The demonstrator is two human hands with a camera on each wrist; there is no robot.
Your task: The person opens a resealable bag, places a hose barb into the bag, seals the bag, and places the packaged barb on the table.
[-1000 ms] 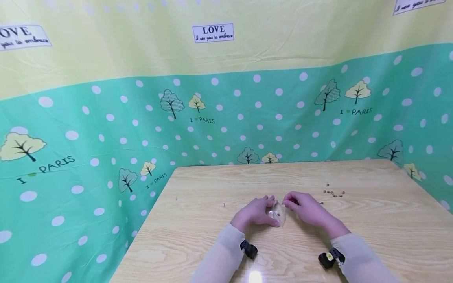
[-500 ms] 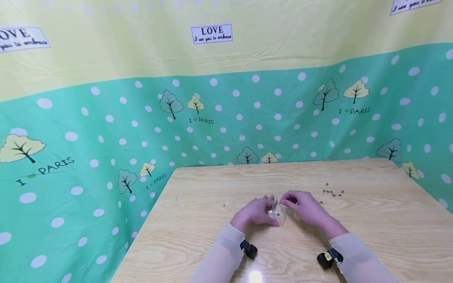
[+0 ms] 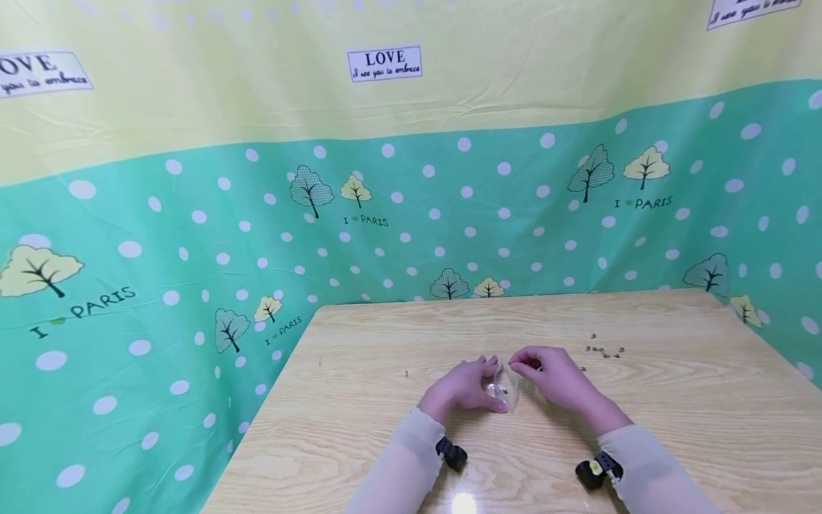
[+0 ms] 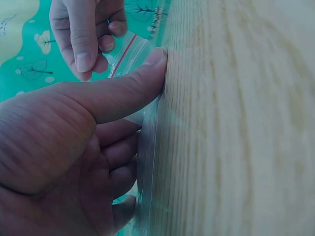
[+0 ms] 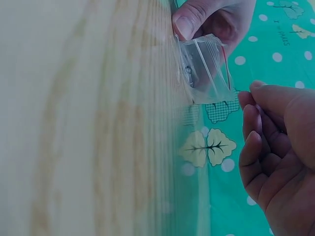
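A small clear zip bag with a red strip (image 5: 209, 69) stands propped on the table, its mouth toward my right hand. My left hand (image 3: 464, 385) holds it between thumb and fingers; the left thumb (image 4: 133, 86) presses along its side. Inside the bag lies a small dark metal piece (image 5: 189, 76). At the bag's mouth my right hand (image 3: 557, 377) keeps thumb and forefinger tips together, pinching a tiny dark piece that is almost wholly hidden by the fingertips. The other right fingers (image 5: 252, 147) are curled in.
Several small dark metal pieces (image 3: 604, 351) lie loose on the wooden table (image 3: 359, 442), right of my right hand. A tiny piece (image 3: 407, 373) lies left of the left hand. A green and yellow curtain (image 3: 411, 185) hangs behind the table.
My right hand has shifted slightly left, bringing its pinched fingertips closer to the bag's mouth. The left hand and the bag stay in place.
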